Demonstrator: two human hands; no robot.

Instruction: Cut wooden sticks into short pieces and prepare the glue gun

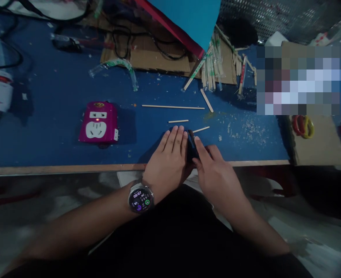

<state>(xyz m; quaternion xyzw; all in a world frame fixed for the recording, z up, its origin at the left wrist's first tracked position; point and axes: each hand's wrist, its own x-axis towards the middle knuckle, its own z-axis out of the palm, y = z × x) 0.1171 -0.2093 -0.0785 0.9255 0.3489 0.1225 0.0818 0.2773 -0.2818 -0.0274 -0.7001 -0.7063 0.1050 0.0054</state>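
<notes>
My left hand [170,154] lies flat near the table's front edge, fingers stretched out side by side. A watch [140,198] is on that wrist. Close beside it, my right hand [215,166] grips a dark knife [191,134], its index finger along the top; most of the knife is hidden by the fingers. The knife's tip meets the left end of a short wooden stick [201,129]. Just beyond my left fingertips lies another short stick piece [178,121]. Farther back rests a long thin stick [173,107], with a flatter stick [207,100] at its right end.
A magenta power socket [98,122] stands to the left. Wrapped chopsticks [211,71] lie on cardboard [159,60] at the back, under a blue sheet [198,19]. Shavings [253,131] litter the right side. Red and yellow rings [302,126] sit on a cardboard box [318,148].
</notes>
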